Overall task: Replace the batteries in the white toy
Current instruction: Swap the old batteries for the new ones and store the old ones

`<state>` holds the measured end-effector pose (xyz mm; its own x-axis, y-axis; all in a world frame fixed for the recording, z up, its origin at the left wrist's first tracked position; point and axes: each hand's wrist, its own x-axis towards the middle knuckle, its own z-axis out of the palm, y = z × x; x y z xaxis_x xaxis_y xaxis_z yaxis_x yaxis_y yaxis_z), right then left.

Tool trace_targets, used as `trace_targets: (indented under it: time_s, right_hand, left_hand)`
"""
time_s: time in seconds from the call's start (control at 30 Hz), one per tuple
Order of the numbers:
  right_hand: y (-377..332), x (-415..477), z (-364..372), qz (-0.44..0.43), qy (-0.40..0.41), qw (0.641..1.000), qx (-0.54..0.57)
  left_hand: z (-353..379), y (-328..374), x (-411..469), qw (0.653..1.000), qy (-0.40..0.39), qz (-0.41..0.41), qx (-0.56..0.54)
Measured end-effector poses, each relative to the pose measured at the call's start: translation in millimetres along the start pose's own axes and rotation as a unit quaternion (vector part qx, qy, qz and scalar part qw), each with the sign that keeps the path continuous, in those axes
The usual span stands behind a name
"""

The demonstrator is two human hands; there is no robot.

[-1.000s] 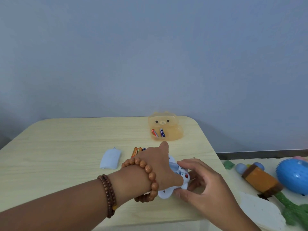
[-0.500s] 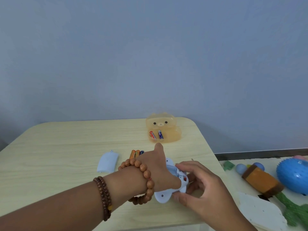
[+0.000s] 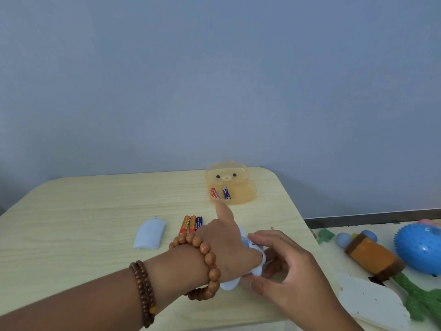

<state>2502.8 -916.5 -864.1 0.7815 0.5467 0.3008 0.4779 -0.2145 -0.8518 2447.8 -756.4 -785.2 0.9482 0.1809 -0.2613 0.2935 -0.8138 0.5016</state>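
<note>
Plain blue-grey wall [image 3: 214,80] fills the background, and in front of it stands a pale wooden worktop [image 3: 95,211]. The white toy [image 3: 257,268] is at its near right corner, close to the edge and caught between both hands.

The left hand [image 3: 224,244] lies over the toy from above with its thumb pressed onto the open back. Its forefinger sticks straight out toward the far side, and its other fingers are hidden under the palm. The right hand [image 3: 286,271] has a narrow grip, fingers curled round the toy's right side to steady it.

The battery cover [image 3: 149,235] lies off to the left, well apart from the toy. Three loose batteries [image 3: 191,224] sit side by side between the cover and the hands. Farther back, an orange bear-faced box [image 3: 230,185] holds two more batteries [image 3: 220,192].

I see a few ways this could go wrong:
- With two groups of cells out, spent and fresh ones could get mixed.
- The thumb hides the compartment, so a cell could go in the wrong way round.
- A cell pushed against its spring might jump out and roll.
- So close to the edge, the toy could drop toward the blue spiky ball [image 3: 420,249] on the lower surface at right if either grip loosens.
</note>
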Motion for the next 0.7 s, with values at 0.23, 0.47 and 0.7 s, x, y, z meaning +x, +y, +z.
trace_targets:
  time_s: [0.23, 0.47, 0.7]
  right_hand:
    - [-1, 1, -1, 0.008, 0.005, 1.000, 0.022]
    - [3, 3, -1, 0.019, 0.010, 0.999, 0.038]
    - [4, 2, -2, 0.036, -0.004, 0.999, 0.027]
  left_hand:
    - [-7, 13, 0, 0.998, 0.007, -0.009, 0.060]
    - [-15, 14, -8, 0.992, 0.007, 0.042, 0.118]
    - [-30, 3, -6, 0.989, -0.034, 0.096, 0.110]
